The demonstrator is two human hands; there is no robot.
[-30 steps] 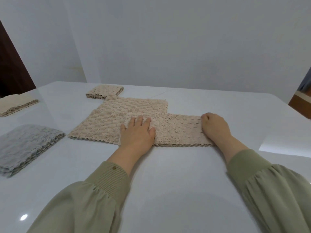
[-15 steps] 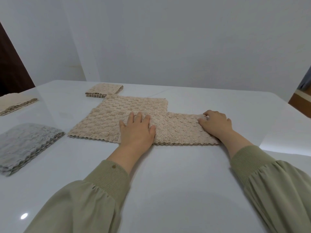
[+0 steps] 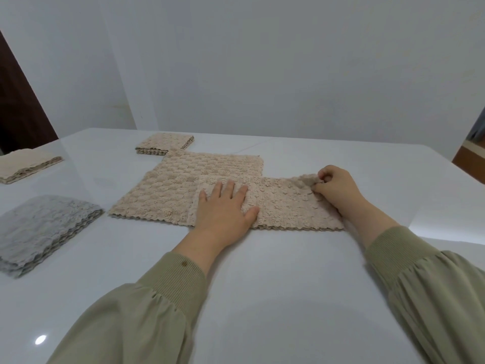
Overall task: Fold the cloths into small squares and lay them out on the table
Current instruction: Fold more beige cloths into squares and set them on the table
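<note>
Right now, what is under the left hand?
The left hand lies flat on the half-folded beige cloth, spread on the white table. The patch beneath the palm is hidden.

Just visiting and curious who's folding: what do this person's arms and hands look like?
Loose sage-green fabric covers both arms, gathered into ribbed knit cuffs: left sleeve, right sleeve. A small brown spot marks the left cuff. The left hand and right hand are bare; no gloves, rings or watch show.
</note>
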